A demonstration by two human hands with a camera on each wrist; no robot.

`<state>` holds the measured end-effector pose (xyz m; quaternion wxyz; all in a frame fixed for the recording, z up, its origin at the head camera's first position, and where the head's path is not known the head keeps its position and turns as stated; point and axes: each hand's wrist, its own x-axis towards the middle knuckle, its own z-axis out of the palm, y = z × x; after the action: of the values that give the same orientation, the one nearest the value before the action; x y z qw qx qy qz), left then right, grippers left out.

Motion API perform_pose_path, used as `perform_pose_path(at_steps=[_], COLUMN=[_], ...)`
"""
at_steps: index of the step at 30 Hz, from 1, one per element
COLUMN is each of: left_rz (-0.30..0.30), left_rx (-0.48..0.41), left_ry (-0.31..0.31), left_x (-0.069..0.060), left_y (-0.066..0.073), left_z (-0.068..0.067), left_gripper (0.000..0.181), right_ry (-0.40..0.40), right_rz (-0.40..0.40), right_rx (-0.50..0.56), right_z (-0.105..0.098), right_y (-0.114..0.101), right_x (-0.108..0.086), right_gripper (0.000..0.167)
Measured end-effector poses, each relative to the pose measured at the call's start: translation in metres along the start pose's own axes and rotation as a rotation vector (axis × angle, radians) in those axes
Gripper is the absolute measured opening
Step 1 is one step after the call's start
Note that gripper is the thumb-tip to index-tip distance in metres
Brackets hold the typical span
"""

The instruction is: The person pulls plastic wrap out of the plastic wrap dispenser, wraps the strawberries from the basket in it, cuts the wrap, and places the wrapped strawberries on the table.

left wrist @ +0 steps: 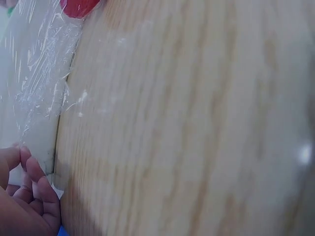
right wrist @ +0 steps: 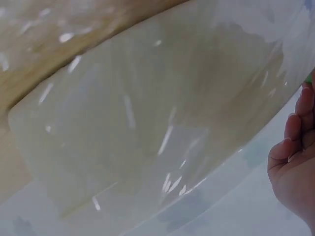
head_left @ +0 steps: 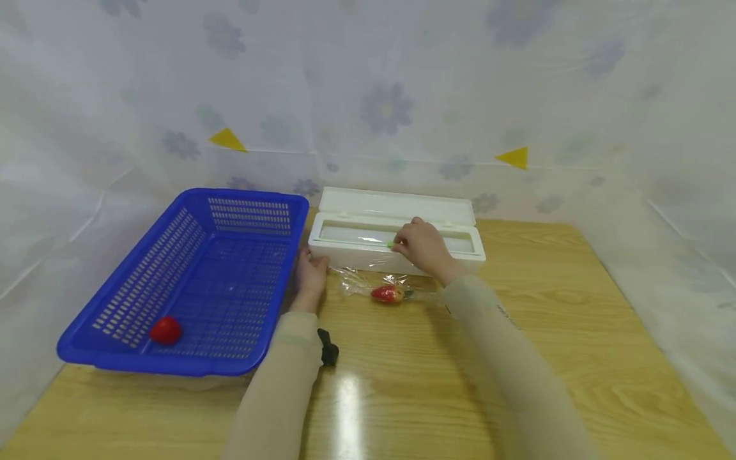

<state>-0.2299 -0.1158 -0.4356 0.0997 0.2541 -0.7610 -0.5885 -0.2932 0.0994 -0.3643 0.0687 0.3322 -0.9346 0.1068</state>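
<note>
A white cling film dispenser point(head_left: 397, 257) stands at the back of the table with its lid point(head_left: 397, 204) raised. Over its top, my right hand point(head_left: 424, 246) pinches a small green slider point(head_left: 391, 245) on the cutter rail. At the dispenser's front left corner, my left hand point(head_left: 312, 275) has thumb and fingertip together on the edge of the film, where creases converge in the left wrist view. Clear cling film point(left wrist: 42, 64) hangs down the front onto the table. Beneath or inside it lies a red and yellowish fruit point(head_left: 388, 294) with a green top, strawberry-like.
A blue plastic basket point(head_left: 261, 364) stands to the left, close beside my left hand, with a red round tomato-like thing point(head_left: 165, 330) in its near left corner. Flowered sheeting point(head_left: 385, 108) hangs behind the wooden table point(head_left: 552, 306). Yellow triangles point(head_left: 513, 158) mark the sheeting.
</note>
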Motion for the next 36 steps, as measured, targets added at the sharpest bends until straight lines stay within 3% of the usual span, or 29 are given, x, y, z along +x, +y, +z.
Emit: perform_pose_path(at_steps=[7,8,11,13,15,18,20,29,36], left_rz=[-0.038,-0.033,0.046,0.071,0.068,0.001,-0.007,0.025,0.016], left_rx=[0.01,0.004,-0.032,-0.02,-0.028,-0.001,-0.006,0.026,0.042], left_ry=[0.001,0.0,0.03,0.048,0.044,0.015,-0.001,0.01,0.0], left_x=[0.002,0.007,0.043,0.049,0.044,0.009,0.002,-0.002,-0.004], left_y=[0.001,-0.003,-0.043,-0.05,-0.045,-0.006,0.0,0.001,0.003], left_z=[0.002,0.006,0.023,0.027,0.024,0.006,0.002,-0.004,-0.004], left_gripper=[0.048,0.048,0.05,0.052,0.052,0.05,0.049,0.048,0.05], right_ry=[0.022,0.021,0.022,0.025,0.035,0.042,0.038,0.0,0.03], right_rz=[-0.021,-0.016,0.005,0.016,0.022,0.022,0.018,0.102,0.079], right_rx=[-0.03,-0.036,-0.06,-0.062,-0.066,-0.071,-0.067,-0.053,-0.088], right_z=[-0.011,-0.013,-0.021,-0.026,-0.028,-0.03,-0.031,-0.04,-0.046], right_y=[0.016,0.019,0.032,0.043,0.055,0.067,0.072,0.093,0.099], right_x=[-0.016,-0.019,-0.032,-0.041,-0.049,-0.057,-0.062,-0.084,-0.094], right_gripper=[0.019,0.019,0.018,0.018,0.018,0.018,0.017,0.017,0.016])
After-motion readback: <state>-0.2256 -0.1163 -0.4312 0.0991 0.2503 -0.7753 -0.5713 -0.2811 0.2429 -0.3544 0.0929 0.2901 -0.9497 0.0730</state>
